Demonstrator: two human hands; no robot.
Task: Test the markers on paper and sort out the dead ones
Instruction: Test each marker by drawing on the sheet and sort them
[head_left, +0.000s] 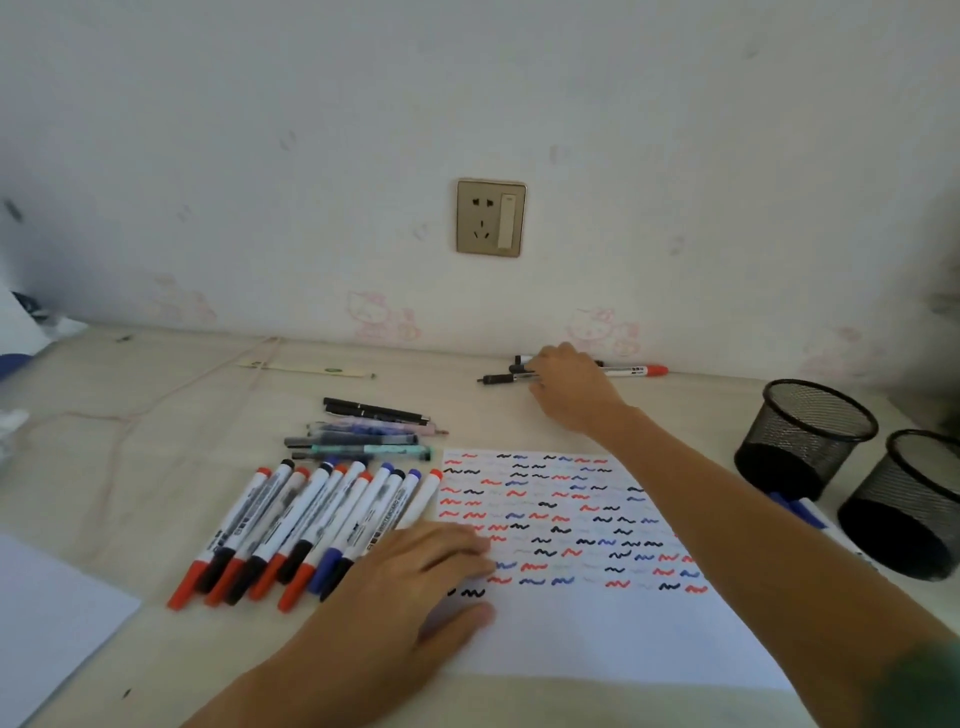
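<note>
Up near the wall, the right hand reaches over a small group of pens and a red-capped marker; its fingers curl down onto them, but whether they grip one cannot be told. Nearer, the left hand lies flat on the paper, fingers straight and close together, thumb apart, fingertips on the squiggles. Just left of those fingers lies a row of markers.

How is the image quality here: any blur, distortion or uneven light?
Head view: wide-angle bowing along the table's far edge; soft, even daylight with no glare on the paper; corners darken; the right forearm's near end smears at the lower right; squiggles stay readable.
</note>
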